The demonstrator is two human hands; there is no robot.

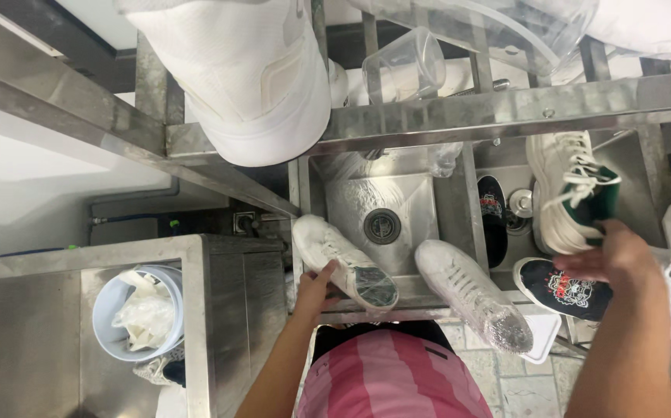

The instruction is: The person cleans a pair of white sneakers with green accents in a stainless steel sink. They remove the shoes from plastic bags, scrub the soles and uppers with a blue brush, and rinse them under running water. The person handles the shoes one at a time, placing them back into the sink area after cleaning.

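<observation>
Count of shoes in view: five. One large white shoe (pixel 242 73) sits sole-up on the upper steel rack (pixel 506 104). Two white shoes lie across the front edge of the sink (pixel 386 201): the left shoe (pixel 343 262) and the wrapped shoe (pixel 471 294), which has clear film over its toe. One laced white shoe with a green heel (pixel 571 193) is over the right basin. One dark shoe (pixel 564 288) with a printed insole lies below it.

Other counts: one dark insole (pixel 492 217) standing in the right basin, one clear cup (pixel 405 66) on the rack, one white bucket (pixel 138 310) holding crumpled white material set into the worktop (pixel 41 267) at left, one round drain (pixel 382 225) in the sink.

My left hand (pixel 316 288) rests on the left shoe at its middle. The fingers are curled narrow over its near side, thumb toward the sole; the toe points up and left, away from the fingers.

My right hand (pixel 618 255) holds the laced shoe at its green heel. The fingers are closed on the heel, and the shoe extends up and away from them. The dark shoe lies just beneath this hand; whether it touches cannot be told.
</observation>
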